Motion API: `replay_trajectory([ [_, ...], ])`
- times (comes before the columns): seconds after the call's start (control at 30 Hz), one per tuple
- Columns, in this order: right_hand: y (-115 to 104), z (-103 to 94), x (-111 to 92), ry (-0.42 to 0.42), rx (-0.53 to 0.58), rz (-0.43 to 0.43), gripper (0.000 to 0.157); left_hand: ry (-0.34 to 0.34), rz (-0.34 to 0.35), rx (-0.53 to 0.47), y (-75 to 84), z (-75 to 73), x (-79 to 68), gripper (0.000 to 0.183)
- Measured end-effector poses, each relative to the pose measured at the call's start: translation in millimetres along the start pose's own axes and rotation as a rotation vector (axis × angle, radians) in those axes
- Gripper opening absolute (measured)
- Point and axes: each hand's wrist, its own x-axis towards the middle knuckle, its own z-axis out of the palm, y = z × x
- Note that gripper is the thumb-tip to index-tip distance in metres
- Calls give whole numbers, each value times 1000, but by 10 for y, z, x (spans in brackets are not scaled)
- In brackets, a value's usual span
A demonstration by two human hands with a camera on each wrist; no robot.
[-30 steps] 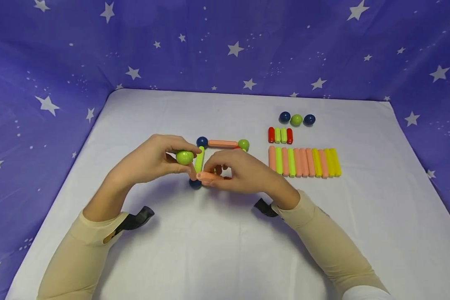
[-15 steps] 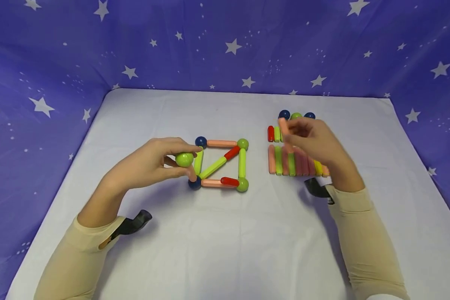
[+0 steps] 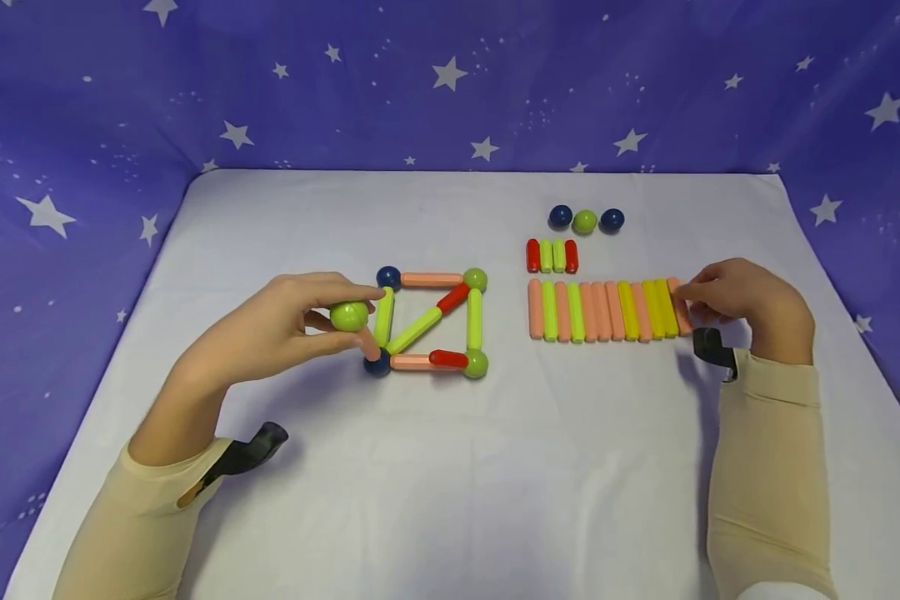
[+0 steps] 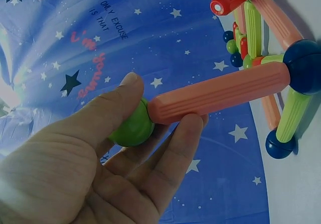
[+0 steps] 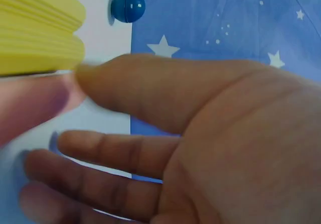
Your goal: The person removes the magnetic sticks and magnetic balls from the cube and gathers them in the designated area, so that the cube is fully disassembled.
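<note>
My left hand grips a green ball between thumb and fingers. A pink stick runs from that ball down to a blue ball at the near left corner of a flat stick-and-ball square. Pink and light green sticks form the sides, and a light green stick with a red one crosses it diagonally. From the near right green ball a short red stick rises. My right hand touches the last pink stick of a row with its thumb, the other fingers apart from it.
Right of the square lies a row of pink, light green and yellow sticks. Behind it are short red and light green sticks, then two blue balls and a green one. A starry blue backdrop borders the white table.
My right hand has carried a pink stick from the square to the right end of the row and loosened its fingers. My left hand keeps its grip on the green ball.
</note>
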Motion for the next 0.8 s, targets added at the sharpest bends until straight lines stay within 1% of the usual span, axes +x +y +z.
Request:
replay_trajectory([
  [0.1,-67,40,24,63,-32,-1,75,1,13,2,-5,-2,-5,52],
  [0.17,-113,66,40,87,-45,-2,72,-1,17,4,-8,-3,-5,52],
  [0.27,-164,82,55,62,-53,7,67,-2,17,2,-9,-7,-2,52],
  [0.4,-177,88,68,22,-53,29,63,-6,19,4,-4,-14,6,51],
  [0.63,-218,88,69,-13,-32,25,68,-4,24,6,-7,-16,-8,52],
  [0.8,-255,85,45,-54,-8,27,68,-5,37,-2,-9,-18,-9,54],
])
